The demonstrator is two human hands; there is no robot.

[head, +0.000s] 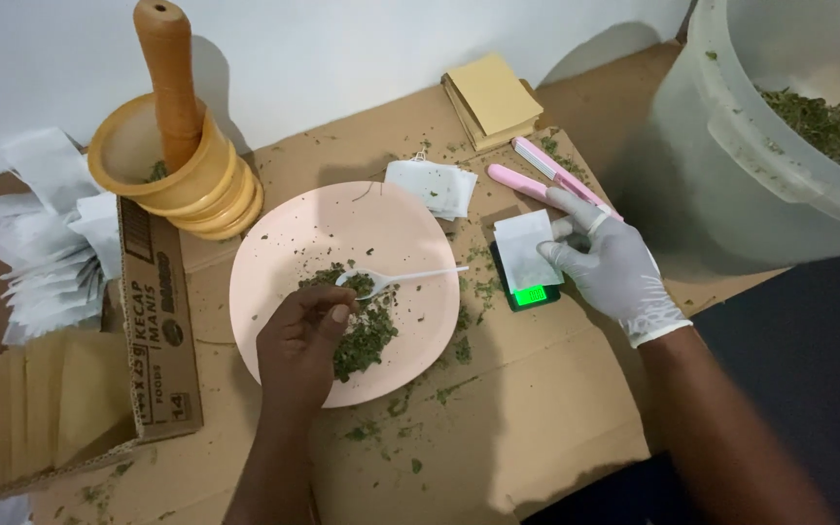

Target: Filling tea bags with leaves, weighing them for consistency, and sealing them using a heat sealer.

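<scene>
A pink plate [274, 243] is set on flattened cardboard [537, 408], with dried green herb [367, 335] heaped on its near right part. The herb is touched by the bare left hand [303, 340], whose fingers are drawn together in a pinch over the heap. A white plastic spoon [396, 280] rests across the plate, bowl on the herb and handle pointing right, just beside the left fingertips. To the right of the plate, a small white paper bag [524, 248] is held on a small digital scale [530, 292] with a lit green display. The bag is held at its right edge by the right hand [614, 267], which wears a white glove, fingers loosely extended. At far left, a wooden mortar [172, 175] holds an upright pestle [169, 68]. At far right, a translucent bucket [731, 165] contains more herb.
</scene>
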